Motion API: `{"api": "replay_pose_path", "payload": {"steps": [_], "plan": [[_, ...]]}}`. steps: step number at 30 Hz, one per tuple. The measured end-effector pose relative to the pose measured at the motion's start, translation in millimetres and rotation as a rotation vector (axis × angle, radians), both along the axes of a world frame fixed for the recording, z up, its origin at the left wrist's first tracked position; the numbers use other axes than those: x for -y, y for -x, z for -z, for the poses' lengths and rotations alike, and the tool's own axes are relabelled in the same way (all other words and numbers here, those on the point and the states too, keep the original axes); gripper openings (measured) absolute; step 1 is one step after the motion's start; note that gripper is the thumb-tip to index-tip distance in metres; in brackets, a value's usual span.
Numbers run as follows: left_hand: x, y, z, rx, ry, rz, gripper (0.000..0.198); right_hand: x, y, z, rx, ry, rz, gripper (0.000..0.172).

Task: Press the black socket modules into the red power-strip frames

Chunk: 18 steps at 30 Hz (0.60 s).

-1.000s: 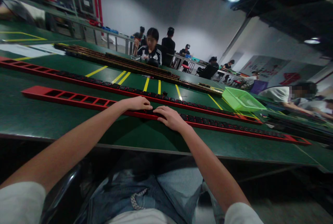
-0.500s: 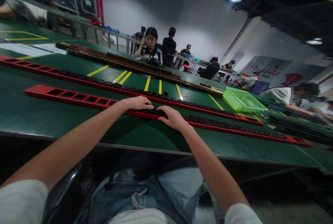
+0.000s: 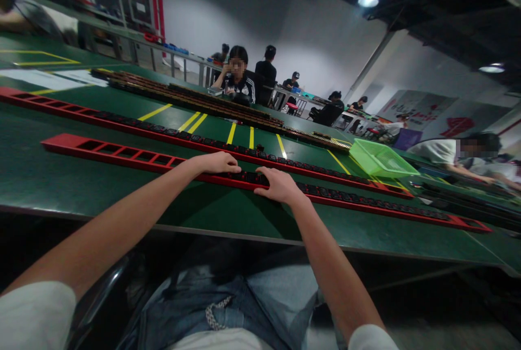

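Note:
A long red slotted rail [image 3: 122, 153] lies across the green table [image 3: 49, 182] in front of me, its left slots empty and its right part filled with small black parts [image 3: 345, 196]. My left hand [image 3: 217, 163] rests on the rail with fingers laid flat. My right hand [image 3: 280, 185] lies palm down on the rail a little to the right, fingers pressed on the black parts. Between the hands several black parts [image 3: 248, 177] show in the slots.
A second red rail [image 3: 122, 120] with black parts runs behind the first. Dark rails [image 3: 195, 99] lie farther back. A green plastic basket [image 3: 378, 158] stands at the right. Several people sit at tables beyond, one person [image 3: 459, 154] leaning at the right.
My right hand has slid to the right along the rail, uncovering more black parts between the hands. My left hand has stayed in place.

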<state>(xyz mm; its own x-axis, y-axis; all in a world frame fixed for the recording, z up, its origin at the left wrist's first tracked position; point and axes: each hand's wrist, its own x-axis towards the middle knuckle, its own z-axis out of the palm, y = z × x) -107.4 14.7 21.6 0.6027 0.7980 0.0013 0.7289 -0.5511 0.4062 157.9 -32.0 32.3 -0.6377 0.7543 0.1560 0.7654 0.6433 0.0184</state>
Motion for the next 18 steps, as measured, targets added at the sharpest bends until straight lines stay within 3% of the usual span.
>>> {"api": "replay_pose_path", "payload": {"steps": [10, 18], "plan": [[3, -6, -5.1, 0.036, -0.159, 0.017, 0.036, -1, -9, -0.2, -0.095, 0.051, -0.047, 0.066], [10, -12, -8.0, 0.026, -0.146, 0.049, 0.035, 3, 16, 4.9, -0.067, 0.002, -0.138, 0.056]]}}
